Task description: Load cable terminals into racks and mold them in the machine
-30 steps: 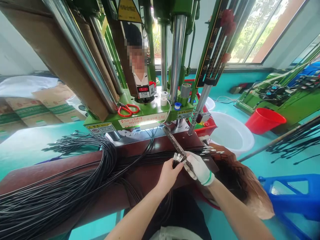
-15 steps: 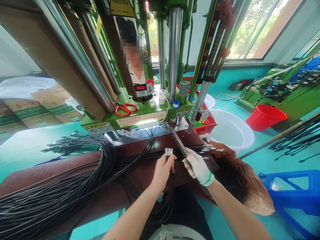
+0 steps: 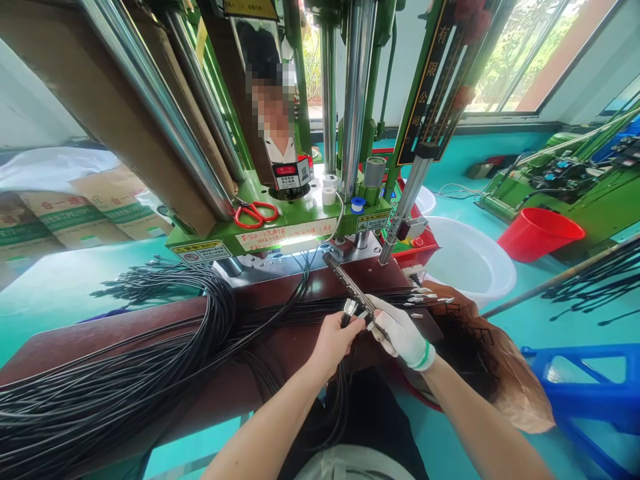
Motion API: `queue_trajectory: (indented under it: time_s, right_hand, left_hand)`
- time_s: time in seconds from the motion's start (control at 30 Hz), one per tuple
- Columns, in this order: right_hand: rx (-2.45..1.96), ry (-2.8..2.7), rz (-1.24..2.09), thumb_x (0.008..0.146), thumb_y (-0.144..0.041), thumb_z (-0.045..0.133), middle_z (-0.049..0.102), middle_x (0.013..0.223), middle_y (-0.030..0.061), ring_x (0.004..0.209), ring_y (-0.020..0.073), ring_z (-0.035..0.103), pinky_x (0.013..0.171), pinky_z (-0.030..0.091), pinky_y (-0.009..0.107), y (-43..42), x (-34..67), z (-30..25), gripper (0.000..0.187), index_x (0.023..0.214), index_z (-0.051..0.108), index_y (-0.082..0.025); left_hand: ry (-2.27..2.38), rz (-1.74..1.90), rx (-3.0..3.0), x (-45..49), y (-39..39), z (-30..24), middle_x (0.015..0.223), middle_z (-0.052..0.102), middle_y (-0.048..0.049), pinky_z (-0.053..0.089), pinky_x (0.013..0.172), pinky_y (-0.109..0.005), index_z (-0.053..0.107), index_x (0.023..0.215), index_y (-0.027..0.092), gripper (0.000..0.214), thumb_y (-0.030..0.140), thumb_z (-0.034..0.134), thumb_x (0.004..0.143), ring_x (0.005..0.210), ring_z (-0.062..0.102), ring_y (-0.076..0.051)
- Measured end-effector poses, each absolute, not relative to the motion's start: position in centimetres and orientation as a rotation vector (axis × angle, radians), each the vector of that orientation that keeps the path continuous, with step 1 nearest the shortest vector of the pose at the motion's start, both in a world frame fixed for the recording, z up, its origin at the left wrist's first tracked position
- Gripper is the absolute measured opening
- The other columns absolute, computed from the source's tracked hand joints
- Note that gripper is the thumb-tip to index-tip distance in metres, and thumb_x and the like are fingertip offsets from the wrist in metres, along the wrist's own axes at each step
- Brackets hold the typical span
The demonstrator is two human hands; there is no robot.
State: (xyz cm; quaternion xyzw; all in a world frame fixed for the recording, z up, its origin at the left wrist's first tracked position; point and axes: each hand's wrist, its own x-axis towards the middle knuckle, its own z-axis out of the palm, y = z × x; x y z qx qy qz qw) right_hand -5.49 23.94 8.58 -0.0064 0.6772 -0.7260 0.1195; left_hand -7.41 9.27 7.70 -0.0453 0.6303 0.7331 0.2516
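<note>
My bare left hand [image 3: 336,341] is closed around several black cables with silvery connector ends [image 3: 351,307] that stick up past the fingers; the cables hang down below the hand. In my gloved right hand [image 3: 397,333] is a long, narrow metal mould bar [image 3: 350,283] with a row of small fittings along it. Its far end points up and left, toward the green press [image 3: 300,227]. The connector ends sit right beside the bar; whether they touch it I cannot tell. The right fingertips are partly hidden behind the bar.
A thick bundle of black cables [image 3: 200,353] covers the left of the brown table [image 3: 55,347]. More cables with metal ends [image 3: 425,297] lie behind my hands. Red-handled scissors [image 3: 256,214] rest on the press. At the right are a brown bag [image 3: 520,393] and a white tub [image 3: 500,267].
My left hand has moved right and up, bringing the connector ends up to the metal bar. The bar's far end has swung slightly left, away from the press.
</note>
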Motion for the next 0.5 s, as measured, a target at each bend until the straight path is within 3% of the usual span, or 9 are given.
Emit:
queue_trajectory:
  time_s: [0.23, 0.33, 0.43, 0.5]
  right_hand:
    - [-0.074, 2.132, -2.14, 0.083, -0.042, 0.045, 0.043, 0.056, -0.0045, 0.042, 0.0053, 0.033, 0.034, 0.027, 0.016, 23.5, -5.3, 7.0, 0.056, 0.13, 0.04, -0.013]
    - [-0.049, 2.106, -2.171, 0.081, -0.043, 0.047, 0.041, 0.055, -0.0041, 0.044, 0.0061, 0.034, 0.034, 0.026, 0.017, 23.2, -5.2, 7.1, 0.056, 0.128, 0.043, -0.012]
    - [0.085, 2.015, -2.181, 0.079, -0.044, 0.048, 0.043, 0.051, -0.0044, 0.037, 0.0053, 0.031, 0.029, 0.02, 0.016, 23.2, -5.2, 7.9, 0.059, 0.128, 0.041, -0.012]
    - [0.116, 2.005, -2.164, 0.08, -0.044, 0.048, 0.045, 0.05, -0.0043, 0.033, 0.0044, 0.029, 0.026, 0.018, 0.016, 23.3, -5.2, 8.5, 0.059, 0.128, 0.04, -0.012]
  left_hand:
    - [1.745, 1.996, -0.134, -7.2, 9.3, 7.1, 0.039, 0.027, 0.0106, 0.014, 0.034, -0.018, 0.046, 0.061, 0.017, 0.032, 0.043, 0.064, 0.063, 0.034, 0.02, -0.003]
    - [1.897, 2.021, -0.072, -7.1, 9.3, 6.8, 0.043, 0.036, 0.0073, 0.021, 0.036, -0.018, 0.049, 0.062, 0.016, 0.033, 0.046, 0.059, 0.069, 0.037, 0.029, -0.004]
    - [2.041, 2.139, -0.038, -7.3, 8.9, 6.9, 0.054, 0.048, 0.0027, 0.031, 0.044, -0.019, 0.055, 0.075, 0.014, 0.035, 0.049, 0.05, 0.076, 0.047, 0.042, -0.008]
    - [2.091, 2.236, -0.122, -7.4, 8.6, 7.0, 0.051, 0.046, 0.0044, 0.032, 0.044, -0.019, 0.055, 0.084, 0.015, 0.036, 0.049, 0.046, 0.079, 0.046, 0.041, -0.008]
